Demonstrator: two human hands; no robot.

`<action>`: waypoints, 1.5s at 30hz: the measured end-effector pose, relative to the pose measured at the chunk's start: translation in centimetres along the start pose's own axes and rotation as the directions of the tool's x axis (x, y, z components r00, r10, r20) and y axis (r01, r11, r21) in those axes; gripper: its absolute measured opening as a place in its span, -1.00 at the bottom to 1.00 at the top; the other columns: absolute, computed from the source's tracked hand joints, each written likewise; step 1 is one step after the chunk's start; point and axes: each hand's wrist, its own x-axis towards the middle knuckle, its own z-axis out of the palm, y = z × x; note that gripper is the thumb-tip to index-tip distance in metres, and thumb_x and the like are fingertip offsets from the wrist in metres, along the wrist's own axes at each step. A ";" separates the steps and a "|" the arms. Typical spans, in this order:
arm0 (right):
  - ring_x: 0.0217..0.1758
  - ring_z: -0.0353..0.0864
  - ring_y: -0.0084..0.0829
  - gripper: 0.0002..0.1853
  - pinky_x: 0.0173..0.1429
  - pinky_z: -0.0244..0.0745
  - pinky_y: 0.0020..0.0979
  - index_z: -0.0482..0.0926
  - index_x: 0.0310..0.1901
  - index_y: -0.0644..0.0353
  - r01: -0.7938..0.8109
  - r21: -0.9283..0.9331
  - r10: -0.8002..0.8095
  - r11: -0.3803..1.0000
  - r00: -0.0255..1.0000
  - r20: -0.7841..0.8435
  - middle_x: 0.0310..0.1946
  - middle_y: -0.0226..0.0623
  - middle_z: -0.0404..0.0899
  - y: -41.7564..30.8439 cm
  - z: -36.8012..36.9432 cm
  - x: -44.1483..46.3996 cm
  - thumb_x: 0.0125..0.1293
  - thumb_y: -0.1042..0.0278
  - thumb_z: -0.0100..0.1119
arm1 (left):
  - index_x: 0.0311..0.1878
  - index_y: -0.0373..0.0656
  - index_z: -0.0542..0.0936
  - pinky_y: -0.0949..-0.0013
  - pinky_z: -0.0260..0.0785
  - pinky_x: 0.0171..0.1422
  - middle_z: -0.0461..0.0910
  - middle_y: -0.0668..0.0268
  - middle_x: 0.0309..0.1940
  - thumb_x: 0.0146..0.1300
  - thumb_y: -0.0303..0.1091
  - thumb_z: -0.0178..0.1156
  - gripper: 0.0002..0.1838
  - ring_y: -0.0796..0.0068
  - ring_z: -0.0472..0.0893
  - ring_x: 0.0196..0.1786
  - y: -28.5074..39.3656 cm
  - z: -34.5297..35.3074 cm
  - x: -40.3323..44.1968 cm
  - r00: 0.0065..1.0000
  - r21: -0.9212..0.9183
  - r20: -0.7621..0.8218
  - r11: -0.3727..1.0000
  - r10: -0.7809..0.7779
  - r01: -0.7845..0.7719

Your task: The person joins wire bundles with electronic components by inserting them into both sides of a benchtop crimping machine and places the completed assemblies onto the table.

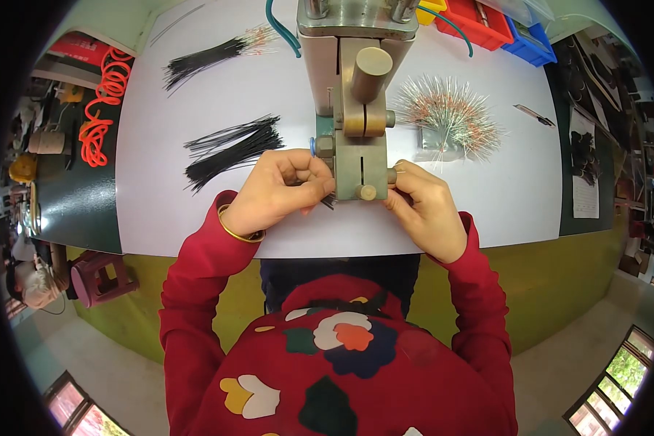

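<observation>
A metal bench press [362, 160] stands in front of me, and both my hands are at the lower end of its head. My left hand [287, 185] is closed in a pinch at the press's left side, with the ends of black wires [328, 201] showing beneath its fingers. On the right side, my right hand [423, 200] has thumb and forefinger pressed together beside a round knob; what they hold is too small to make out. The point between the hands is hidden behind the press head.
Black wires [232, 151] lie in a bundle left of the press; another bundle [211, 62] with pale, orange-flecked ends lies farther back. Thin-leaded orange parts [450, 112] fan from a block at right. Tweezers [535, 115], a red bin [476, 22] and a blue bin [528, 45] are beyond.
</observation>
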 end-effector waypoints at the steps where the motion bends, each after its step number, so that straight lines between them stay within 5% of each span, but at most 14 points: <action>1: -0.47 0.48 -0.37 -0.92 -0.36 0.38 -0.41 0.59 -0.35 0.32 -0.003 -0.004 0.003 1.000 1.000 0.004 -0.47 -0.25 0.49 -0.1 -0.2 0.0 0.19 0.48 0.23 | -0.37 -0.34 0.56 0.61 0.25 -0.44 0.48 0.44 -0.61 0.14 -0.44 0.21 -0.87 0.72 0.42 -0.57 0.0 0.0 0.0 1.000 0.001 0.000 1.000 -0.002 0.002; 7: -0.49 0.47 -0.36 -0.92 -0.38 0.37 -0.39 0.59 -0.37 0.30 0.075 -0.108 -0.076 0.991 0.997 0.000 -0.50 -0.27 0.48 0.5 -0.3 0.0 0.18 0.48 0.23 | -0.36 -0.35 0.56 0.60 0.26 -0.44 0.49 0.41 -0.61 0.13 -0.46 0.19 -0.88 0.71 0.43 -0.56 0.0 -0.1 0.0 1.000 0.014 -0.002 1.000 -0.009 0.009; 22: -0.55 0.40 -0.40 -0.88 -0.44 0.30 -0.43 0.58 -0.40 0.36 0.143 0.280 -0.119 0.949 0.988 -0.102 -0.57 -0.23 0.45 0.3 1.6 1.1 0.20 0.47 0.22 | -0.42 -0.34 0.54 0.59 0.26 -0.47 0.51 0.36 -0.60 0.10 -0.52 0.17 -0.93 0.67 0.44 -0.57 -0.1 0.4 0.0 1.000 -0.040 -0.010 0.999 0.011 -0.011; 45: -0.58 0.42 -0.36 -0.94 -0.50 0.32 -0.42 0.52 -0.46 0.34 0.201 0.118 -0.188 0.972 0.976 -0.113 -0.57 -0.24 0.45 -0.3 1.4 1.6 0.11 0.58 0.19 | -0.41 -0.29 0.56 0.62 0.22 -0.48 0.53 0.38 -0.56 0.08 -0.56 0.12 -0.96 0.71 0.41 -0.58 -0.4 0.4 0.2 1.000 -0.043 0.027 0.999 -0.012 0.013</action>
